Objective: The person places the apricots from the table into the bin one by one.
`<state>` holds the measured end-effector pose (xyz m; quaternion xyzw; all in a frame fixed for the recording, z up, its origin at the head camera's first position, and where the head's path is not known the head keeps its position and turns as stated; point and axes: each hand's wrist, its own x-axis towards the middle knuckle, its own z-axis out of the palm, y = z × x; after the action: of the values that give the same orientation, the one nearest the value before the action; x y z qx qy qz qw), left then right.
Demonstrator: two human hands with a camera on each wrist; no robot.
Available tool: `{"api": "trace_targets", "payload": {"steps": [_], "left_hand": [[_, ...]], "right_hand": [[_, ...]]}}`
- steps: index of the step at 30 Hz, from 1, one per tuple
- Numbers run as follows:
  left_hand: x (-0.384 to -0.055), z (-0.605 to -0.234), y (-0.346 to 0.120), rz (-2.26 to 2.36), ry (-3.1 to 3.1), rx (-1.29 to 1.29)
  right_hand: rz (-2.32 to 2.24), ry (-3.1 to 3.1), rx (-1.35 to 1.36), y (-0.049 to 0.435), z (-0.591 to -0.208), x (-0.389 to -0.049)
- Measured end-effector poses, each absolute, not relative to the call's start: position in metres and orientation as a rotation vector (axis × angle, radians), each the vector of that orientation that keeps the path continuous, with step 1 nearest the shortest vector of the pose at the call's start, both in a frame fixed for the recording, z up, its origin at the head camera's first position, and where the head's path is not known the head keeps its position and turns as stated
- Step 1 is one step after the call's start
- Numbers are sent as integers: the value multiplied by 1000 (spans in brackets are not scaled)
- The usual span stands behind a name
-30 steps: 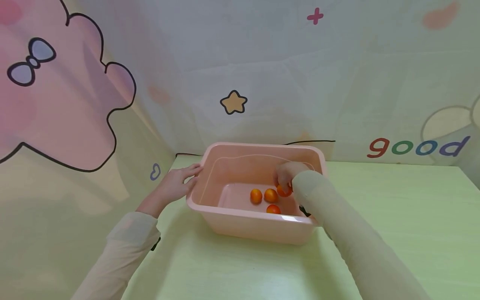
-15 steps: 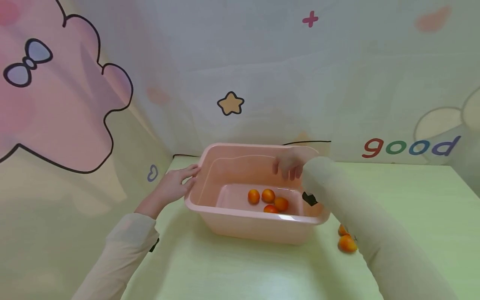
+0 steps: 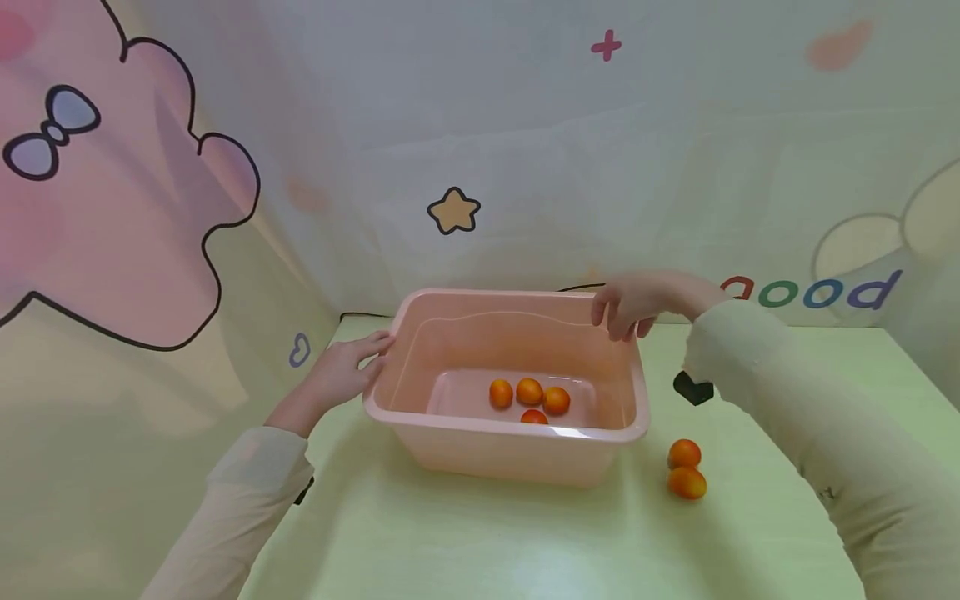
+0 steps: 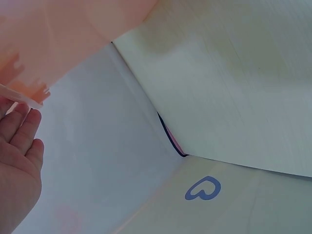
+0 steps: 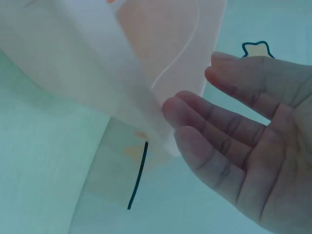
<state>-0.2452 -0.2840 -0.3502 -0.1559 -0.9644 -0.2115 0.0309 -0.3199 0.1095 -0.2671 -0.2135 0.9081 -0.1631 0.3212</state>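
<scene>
A pink plastic basin stands on the pale green table, with several small orange-coloured round fruits on its floor. At the basin's left rim, my left hand touches the edge with its fingers; the left wrist view shows these fingers fairly straight below the rim. My right hand is over the back right corner of the basin, holding nothing. In the right wrist view its fingers are spread and loosely bent close beside the rim; whether they touch it I cannot tell.
Two more orange fruits lie together on the table to the right of the basin. A printed cloth with a star and lettering hangs directly behind the table and along the left side.
My right hand has let go of a fruit inside the basin, then risen and moved right to the back right corner. The two fruits outside came into view. The left hand stays at the rim.
</scene>
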Motion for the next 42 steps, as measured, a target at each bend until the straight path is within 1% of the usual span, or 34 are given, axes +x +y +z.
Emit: {"api": "trace_targets", "payload": {"steps": [3,7,12,18,30,39,42], "left_hand": [[-246,-349,-283,-650,-2974,-490],[-246,-348,-282,-660,-2979,-491],[-246,-349,-283,-657,-2987,-483],[-245,-349,-284,-653,-2993,-473],[-243,-348,-281,-674,-3014,-445],[-242,-347,-280,-671,-3024,-437],[-243,-348,-280,-676,-3026,-430]], "right_hand": [[-498,2387,-592,128,-270,-318],[-588,2414,-569,154,-279,-312],[-635,2388,-493,183,-297,-303],[-649,2335,-417,204,-324,-295],[-702,2275,-349,223,-383,-277],[-770,2240,-458,223,-415,-269],[-787,2236,-442,222,-422,-267]]}}
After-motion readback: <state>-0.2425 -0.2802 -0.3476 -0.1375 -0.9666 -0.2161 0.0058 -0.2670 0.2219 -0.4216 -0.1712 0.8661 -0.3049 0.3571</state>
